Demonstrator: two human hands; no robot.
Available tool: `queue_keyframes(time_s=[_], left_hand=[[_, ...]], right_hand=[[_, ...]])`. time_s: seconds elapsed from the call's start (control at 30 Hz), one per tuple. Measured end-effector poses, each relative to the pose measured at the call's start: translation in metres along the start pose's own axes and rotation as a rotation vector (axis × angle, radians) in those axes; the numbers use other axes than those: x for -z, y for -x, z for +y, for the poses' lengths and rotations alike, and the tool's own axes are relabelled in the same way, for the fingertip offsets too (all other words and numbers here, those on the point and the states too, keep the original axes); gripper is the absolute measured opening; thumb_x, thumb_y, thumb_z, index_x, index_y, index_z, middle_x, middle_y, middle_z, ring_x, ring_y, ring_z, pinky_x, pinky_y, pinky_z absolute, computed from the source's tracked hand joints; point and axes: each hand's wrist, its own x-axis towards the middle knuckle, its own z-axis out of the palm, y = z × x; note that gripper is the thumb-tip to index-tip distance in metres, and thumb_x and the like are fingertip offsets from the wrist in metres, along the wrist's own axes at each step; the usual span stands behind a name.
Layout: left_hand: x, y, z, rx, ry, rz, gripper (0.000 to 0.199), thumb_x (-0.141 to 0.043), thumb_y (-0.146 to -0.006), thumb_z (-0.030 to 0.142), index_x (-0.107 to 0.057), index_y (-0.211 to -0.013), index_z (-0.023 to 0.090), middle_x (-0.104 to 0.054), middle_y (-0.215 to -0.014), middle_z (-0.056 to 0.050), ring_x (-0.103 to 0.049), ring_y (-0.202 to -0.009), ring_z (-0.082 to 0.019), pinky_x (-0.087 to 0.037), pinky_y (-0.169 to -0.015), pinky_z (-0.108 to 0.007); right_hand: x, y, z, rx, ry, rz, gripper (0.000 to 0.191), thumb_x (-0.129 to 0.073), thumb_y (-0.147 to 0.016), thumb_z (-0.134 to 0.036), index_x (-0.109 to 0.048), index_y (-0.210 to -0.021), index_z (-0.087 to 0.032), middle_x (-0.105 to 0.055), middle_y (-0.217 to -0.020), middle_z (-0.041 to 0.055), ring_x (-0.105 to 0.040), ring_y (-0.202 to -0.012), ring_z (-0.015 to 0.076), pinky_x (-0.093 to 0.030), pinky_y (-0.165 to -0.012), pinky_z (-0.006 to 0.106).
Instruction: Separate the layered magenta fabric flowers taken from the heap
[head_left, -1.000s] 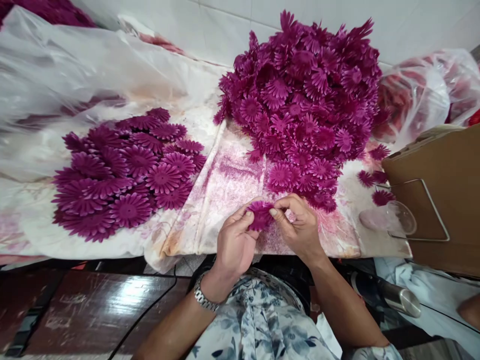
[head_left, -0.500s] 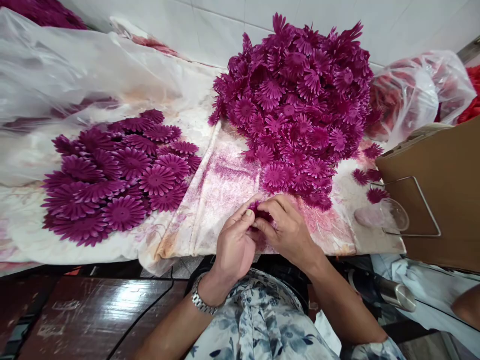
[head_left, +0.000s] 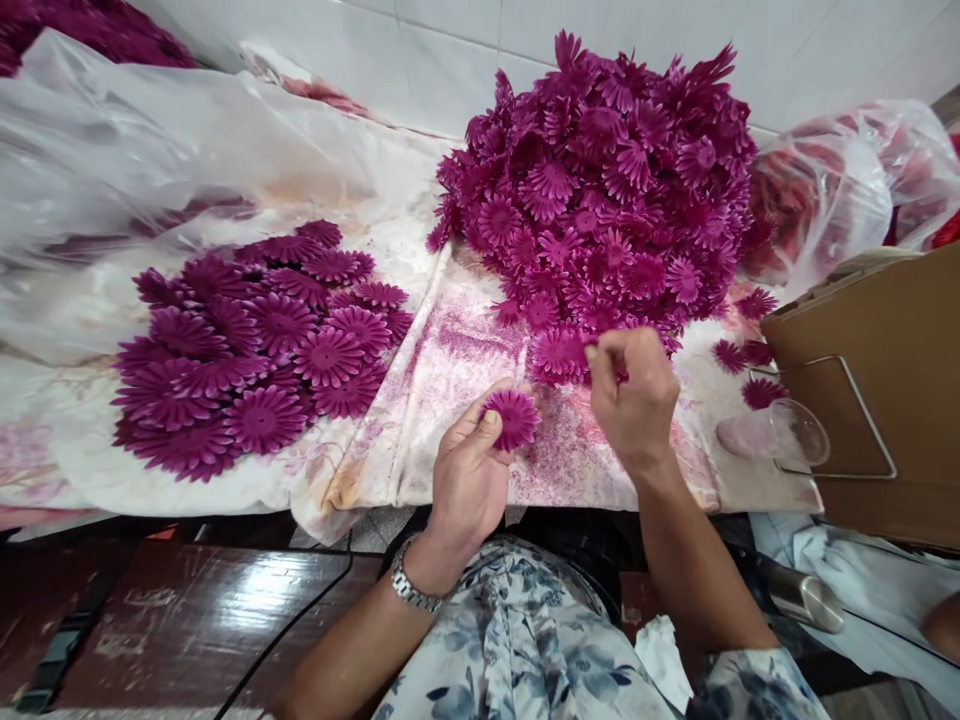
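Note:
My left hand [head_left: 471, 470] pinches a round purple artificial flower [head_left: 514, 419] between thumb and fingers, its petals facing up, above the stained cloth. My right hand [head_left: 634, 395] is closed in a pinch at the front edge of a tall heap of purple artificial flowers [head_left: 600, 200]. Its fingertips meet the petals of a purple flower [head_left: 559, 353] there, and a bit of purple shows below the fingers. To the left, a lower pile of flattened, layered purple flowers [head_left: 262, 420] lies on the cloth.
A patterned cloth [head_left: 427, 440] dusted with purple specks covers the table. At the right stand a cardboard box [head_left: 892, 370] with a metal wire handle and a clear plastic cup [head_left: 780, 435] on its side. Plastic bags [head_left: 825, 190] lie behind. Several loose flowers [head_left: 763, 393] are near the box.
My right hand has left the flower it was working on with the left and moved right and forward to the heap. The flower in my left hand now shows its face.

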Motion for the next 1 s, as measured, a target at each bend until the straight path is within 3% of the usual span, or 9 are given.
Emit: queue_keyframes(time_s=[0.07,0.13,0.27,0.33,0.6,0.73,0.8,0.9,1.0], left_hand=[[0.000,-0.002,0.003,0.019,0.007,0.001,0.025,-0.066,-0.074,0.019,-0.069,-0.099,0.017,-0.073,-0.093,-0.008,-0.067,-0.092,-0.019,-0.051,-0.084,-0.033],[-0.001,-0.003,0.003,0.037,-0.011,0.009,0.025,-0.066,-0.074,0.021,-0.068,-0.100,0.017,-0.072,-0.094,-0.006,-0.067,-0.088,-0.017,-0.052,-0.080,-0.030],[-0.002,-0.002,0.000,0.028,-0.026,-0.022,0.010,-0.067,-0.073,0.021,-0.071,-0.081,0.017,-0.071,-0.085,-0.003,-0.064,-0.083,-0.013,-0.050,-0.074,-0.022],[-0.003,0.000,-0.002,0.053,-0.040,-0.066,0.007,-0.068,-0.071,0.020,-0.071,-0.077,0.017,-0.070,-0.082,-0.003,-0.064,-0.086,-0.015,-0.049,-0.075,-0.022],[-0.004,0.003,-0.009,0.039,-0.065,-0.055,0.023,-0.071,-0.070,0.023,-0.071,-0.093,0.017,-0.073,-0.095,-0.006,-0.063,-0.101,-0.021,-0.046,-0.091,-0.030],[-0.003,0.001,-0.006,0.025,-0.028,-0.013,0.023,-0.070,-0.071,0.020,-0.071,-0.094,0.016,-0.073,-0.093,-0.007,-0.066,-0.095,-0.019,-0.048,-0.089,-0.030],[-0.002,0.000,-0.004,0.042,0.003,-0.019,0.023,-0.069,-0.071,0.019,-0.070,-0.094,0.016,-0.073,-0.092,-0.007,-0.067,-0.090,-0.018,-0.049,-0.087,-0.031],[-0.001,-0.001,-0.002,0.050,0.039,-0.042,0.023,-0.067,-0.074,0.018,-0.070,-0.097,0.016,-0.073,-0.094,-0.007,-0.067,-0.087,-0.018,-0.050,-0.085,-0.032],[0.000,-0.002,-0.003,0.019,0.032,-0.034,0.021,-0.065,-0.076,0.016,-0.071,-0.096,0.016,-0.073,-0.092,-0.005,-0.066,-0.085,-0.012,-0.049,-0.082,-0.023]], right_hand=[[0.002,-0.010,0.008,-0.014,0.115,0.023,0.007,-0.053,-0.086,-0.022,-0.058,-0.090,-0.018,-0.058,-0.084,0.0069,-0.053,-0.081,0.0197,-0.045,-0.071,0.035],[0.005,-0.008,0.003,-0.005,0.068,-0.027,0.015,-0.056,-0.085,-0.024,-0.058,-0.098,-0.019,-0.058,-0.093,0.0091,-0.053,-0.089,0.0216,-0.046,-0.074,0.036],[0.001,0.017,-0.027,0.057,-0.272,-0.322,0.005,-0.055,-0.085,-0.019,-0.057,-0.090,-0.019,-0.060,-0.082,0.0044,-0.055,-0.078,0.0153,-0.048,-0.067,0.028],[-0.003,0.029,-0.037,0.044,-0.346,-0.388,0.004,-0.053,-0.086,-0.015,-0.055,-0.084,-0.018,-0.059,-0.078,0.0030,-0.055,-0.074,0.0134,-0.048,-0.067,0.027],[-0.006,0.028,-0.033,0.049,-0.281,-0.226,0.011,-0.049,-0.087,-0.011,-0.056,-0.080,-0.018,-0.057,-0.068,0.0008,-0.054,-0.065,0.0116,-0.046,-0.061,0.024],[-0.003,0.001,-0.005,-0.001,-0.055,-0.035,0.011,-0.051,-0.087,-0.017,-0.055,-0.077,-0.019,-0.054,-0.067,0.0005,-0.049,-0.061,0.0122,-0.040,-0.056,0.026],[0.000,-0.013,0.013,-0.046,0.076,0.000,0.013,-0.050,-0.089,-0.023,-0.056,-0.079,-0.019,-0.055,-0.074,0.0037,-0.052,-0.070,0.0160,-0.041,-0.063,0.031],[0.004,-0.018,0.019,-0.056,0.139,-0.002,0.014,-0.056,-0.086,-0.032,-0.059,-0.087,-0.019,-0.058,-0.087,0.0076,-0.053,-0.085,0.0214,-0.042,-0.074,0.037],[0.002,0.001,-0.001,0.079,-0.146,-0.198,0.012,-0.059,-0.084,-0.032,-0.058,-0.085,-0.020,-0.059,-0.080,0.0040,-0.054,-0.077,0.0165,-0.045,-0.068,0.030]])
